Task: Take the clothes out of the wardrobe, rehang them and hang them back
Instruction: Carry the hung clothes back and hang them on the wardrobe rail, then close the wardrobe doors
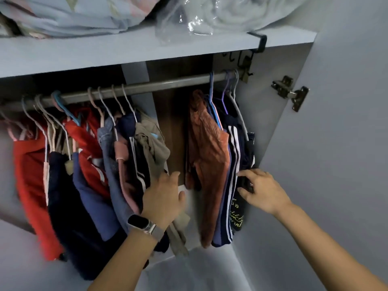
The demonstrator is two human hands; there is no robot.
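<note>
A metal rail [168, 83] runs across the open wardrobe. On its left hang several garments: a red top [31, 175], navy pieces [69, 206] and a beige garment [153, 143]. On its right hang a rust-orange garment [210, 156], navy striped trousers [234, 164] and a black garment with yellow print [237, 215]. My left hand [163, 198], with a watch on the wrist, rests flat against the beige garment at the edge of the left group. My right hand [262, 190] has its fingers curled on the black garment at the far right.
A shelf [126, 53] above the rail carries folded bedding [73, 13] and a plastic-wrapped bundle [210, 15]. The wardrobe door [346, 143] stands open on the right, with a hinge [291, 93]. A black hook rack [249, 57] clips under the shelf. A gap separates the two clothing groups.
</note>
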